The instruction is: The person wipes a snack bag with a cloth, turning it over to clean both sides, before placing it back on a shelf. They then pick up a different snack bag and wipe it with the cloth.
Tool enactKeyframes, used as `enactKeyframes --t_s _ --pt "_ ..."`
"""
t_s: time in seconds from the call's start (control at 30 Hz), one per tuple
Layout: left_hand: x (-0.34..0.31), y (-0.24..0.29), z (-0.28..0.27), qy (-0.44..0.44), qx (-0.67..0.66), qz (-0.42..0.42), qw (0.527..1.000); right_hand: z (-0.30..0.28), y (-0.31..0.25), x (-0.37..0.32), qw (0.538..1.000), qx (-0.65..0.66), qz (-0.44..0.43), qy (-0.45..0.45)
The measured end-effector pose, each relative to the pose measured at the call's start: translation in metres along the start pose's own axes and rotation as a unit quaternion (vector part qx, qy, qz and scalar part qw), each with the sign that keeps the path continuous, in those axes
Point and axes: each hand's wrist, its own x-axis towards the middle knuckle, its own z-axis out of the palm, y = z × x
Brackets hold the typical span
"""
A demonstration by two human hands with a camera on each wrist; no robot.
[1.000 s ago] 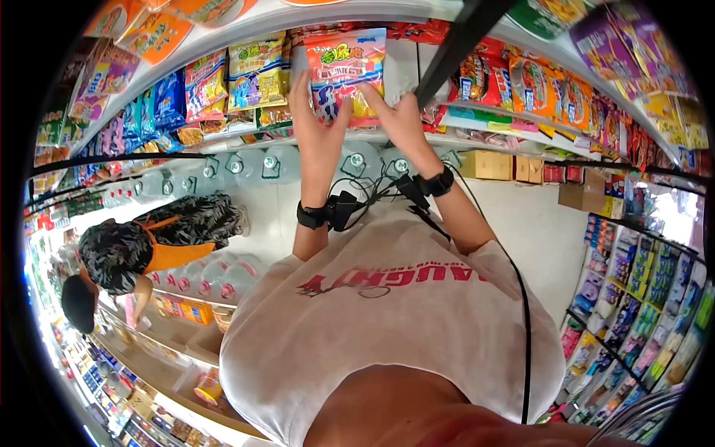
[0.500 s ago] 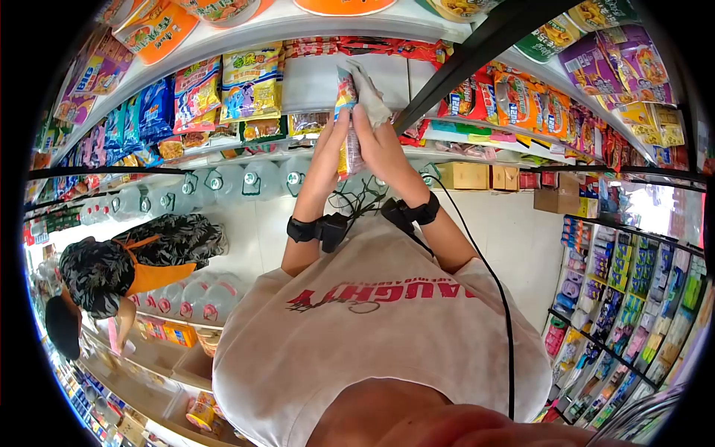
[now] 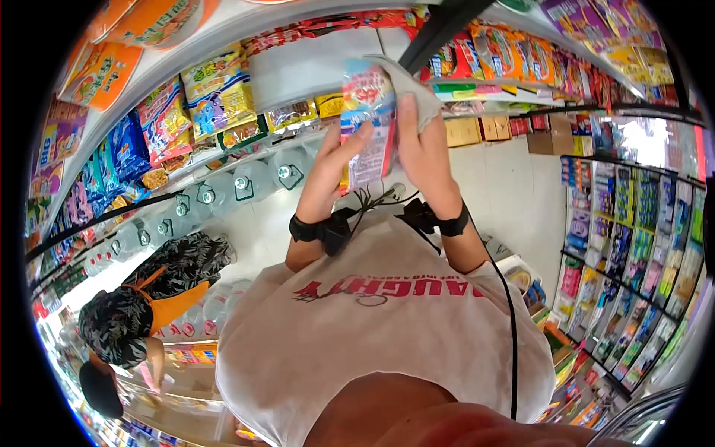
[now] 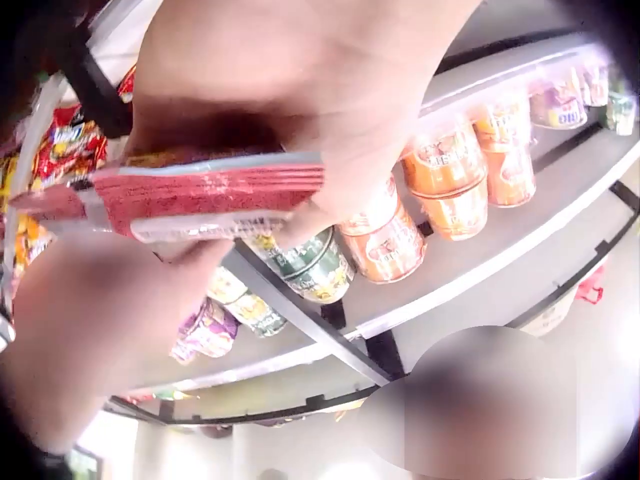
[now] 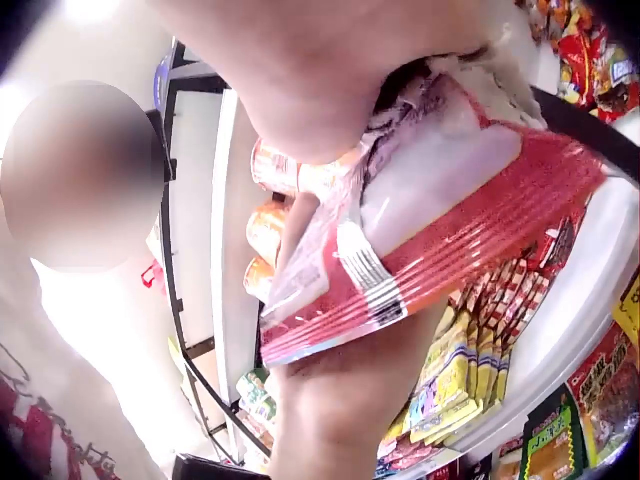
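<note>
In the head view, the left hand point(image 3: 328, 170) grips a red, white and blue snack packet point(image 3: 371, 145) by its left side, thumb across its printed back. The right hand point(image 3: 426, 160) holds a grey cloth point(image 3: 413, 89) against the packet's upper right edge. The left wrist view has the packet point(image 4: 220, 195) nearly edge-on between the left hand point(image 4: 290, 80) and the right hand point(image 4: 90, 330). Crumpled cloth point(image 5: 490, 90) shows under the right hand point(image 5: 320, 70) in the right wrist view, beside the clear and red packet point(image 5: 450, 235); the left hand point(image 5: 350, 390) is behind it.
A curved shelf point(image 3: 298, 74) with bagged snacks point(image 3: 216, 93) is in front, a dark post point(image 3: 436, 41) crossing it. Large water bottles point(image 3: 246, 179) stand below. A person in a patterned shirt point(image 3: 115, 316) bends at the left. A cable point(image 3: 510, 313) hangs over the shirt.
The packet, front up one second ago and edge-on half a second ago, now shows its back. The head view has turned, tilting the shelves. Both hands are still at the packet.
</note>
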Motion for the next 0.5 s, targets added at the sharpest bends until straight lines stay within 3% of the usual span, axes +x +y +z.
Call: enactKeyframes --t_s 0.07,0.13,0.27,0.4,0.5 --pt "0.007 -0.006 0.013 -0.001 -0.06 0.034 0.998 -0.009 0.001 -0.016 0.999 0.039 0.027 -0.01" --pt "0.013 -0.01 0.025 -0.01 -0.104 0.057 0.993 -0.011 0.003 -0.026 0.995 -0.046 -0.085 0.019" --pt "0.01 -0.017 0.052 0.056 -0.119 0.078 0.988 -0.04 -0.023 -0.055 0.976 -0.124 -0.162 -0.082" --pt "-0.007 -0.03 0.094 0.012 -0.144 0.039 0.989 -0.088 -0.017 -0.08 0.967 -0.117 -0.2 -0.108" --pt "-0.007 -0.061 0.114 -0.113 -0.194 0.04 0.974 -0.125 -0.005 -0.104 0.98 -0.109 -0.167 0.011"
